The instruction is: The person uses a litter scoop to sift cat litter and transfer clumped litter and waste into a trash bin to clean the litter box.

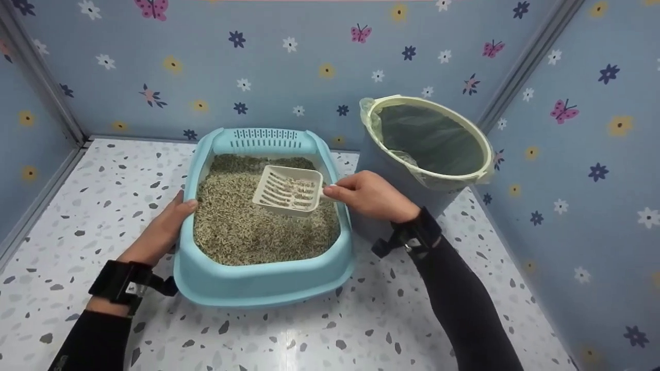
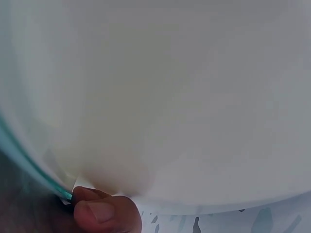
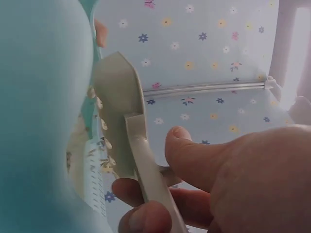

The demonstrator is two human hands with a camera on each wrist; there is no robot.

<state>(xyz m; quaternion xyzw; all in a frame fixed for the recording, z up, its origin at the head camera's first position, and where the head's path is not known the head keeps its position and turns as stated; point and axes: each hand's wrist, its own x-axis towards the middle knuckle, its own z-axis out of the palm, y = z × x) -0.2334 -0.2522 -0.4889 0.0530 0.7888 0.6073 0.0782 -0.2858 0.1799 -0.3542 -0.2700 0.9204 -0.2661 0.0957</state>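
Note:
In the head view a light-blue litter box point(image 1: 268, 284) stands on the floor, filled with beige-brown pelleted litter point(image 1: 232, 221). My left hand point(image 1: 161, 229) grips its left rim, thumb on top; the left wrist view has fingertips point(image 2: 109, 213) at the edge and the box's pale surface filling most of the picture. My right hand point(image 1: 379, 197) holds a cream slotted litter scoop point(image 1: 289, 191) by its handle, over the right half of the litter. Some pellets lie on the scoop's slots. From the right wrist, the scoop point(image 3: 119, 92) appears side-on, with several pellets along its slots.
Right of the litter box stands a bin point(image 1: 482, 149) with a cream rim and a translucent greenish liner, close behind my right hand. Blue flowered walls point(image 1: 319, 51) rise behind and at both sides. The floor point(image 1: 289, 335) is white with grey speckles.

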